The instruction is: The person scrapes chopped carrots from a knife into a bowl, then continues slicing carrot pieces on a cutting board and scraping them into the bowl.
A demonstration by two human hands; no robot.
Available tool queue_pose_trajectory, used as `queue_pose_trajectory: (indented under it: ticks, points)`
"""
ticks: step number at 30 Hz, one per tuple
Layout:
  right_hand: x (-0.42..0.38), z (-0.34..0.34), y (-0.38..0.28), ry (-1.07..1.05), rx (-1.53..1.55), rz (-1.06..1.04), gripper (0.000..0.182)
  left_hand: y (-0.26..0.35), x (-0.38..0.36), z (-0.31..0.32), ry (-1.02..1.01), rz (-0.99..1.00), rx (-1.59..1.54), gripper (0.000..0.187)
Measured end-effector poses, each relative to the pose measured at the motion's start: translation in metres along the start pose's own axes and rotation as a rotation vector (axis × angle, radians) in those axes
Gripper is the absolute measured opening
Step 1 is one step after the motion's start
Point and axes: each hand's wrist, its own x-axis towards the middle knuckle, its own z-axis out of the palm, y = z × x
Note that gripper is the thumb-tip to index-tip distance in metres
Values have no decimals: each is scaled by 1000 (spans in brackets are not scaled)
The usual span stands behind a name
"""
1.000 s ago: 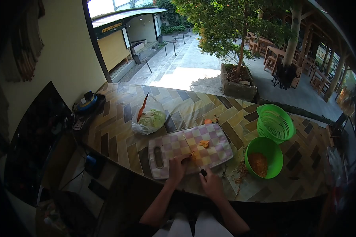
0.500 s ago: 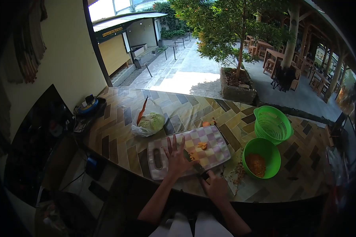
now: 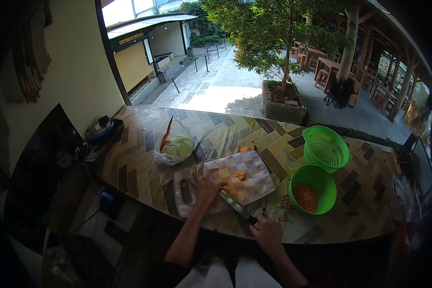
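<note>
My right hand point(image 3: 267, 234) is closed around the handle of a knife point(image 3: 236, 205). The blade points up and left across the near edge of a checkered cutting board point(image 3: 217, 209). On the board rests my left hand point(image 3: 205, 188), its fingers apart and its thumb stretched toward the knife tip. Small orange pieces point(image 3: 229, 187) lie by that thumb, partly hidden by it. A little pile of orange chunks point(image 3: 240, 175) sits farther right on the board.
Right of the board stand a green bowl point(image 3: 332, 192) with orange chopped bits inside and a green colander point(image 3: 327, 148) behind it. A clear plastic bag with cabbage point(image 3: 179, 148) and a red chili point(image 3: 167, 133) lies beyond the board. Scraps point(image 3: 284, 209) litter the table near the bowl.
The right hand and knife have drawn away from the left hand, toward the lower right, baring more of the blade. My left hand has lowered toward the board. The whole view shifted slightly.
</note>
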Motion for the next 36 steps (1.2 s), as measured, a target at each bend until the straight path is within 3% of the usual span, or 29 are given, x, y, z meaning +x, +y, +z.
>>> queue_pose_trajectory:
  ticks: [4,10,24,27,30,34,36]
  points:
    - [-5,-11,6,-25,47,85,31,5,9,-13,-77,-19,-86,31]
    - [-6,-24,17,-24,250,131,35,-1,17,-12,-37,39,-256,21]
    - [1,-9,22,2,526,200,37,26,3,-36,-313,-20,-32,16]
    - [2,-6,24,103,517,209,36,26,11,-21,-226,64,-404,19]
    - [5,-2,29,173,634,198,32,31,28,10,-110,336,-402,23]
    - [5,-8,26,187,713,229,28,49,41,36,-313,309,-347,21]
    - [2,-14,24,185,719,226,27,52,45,41,-313,318,-261,20]
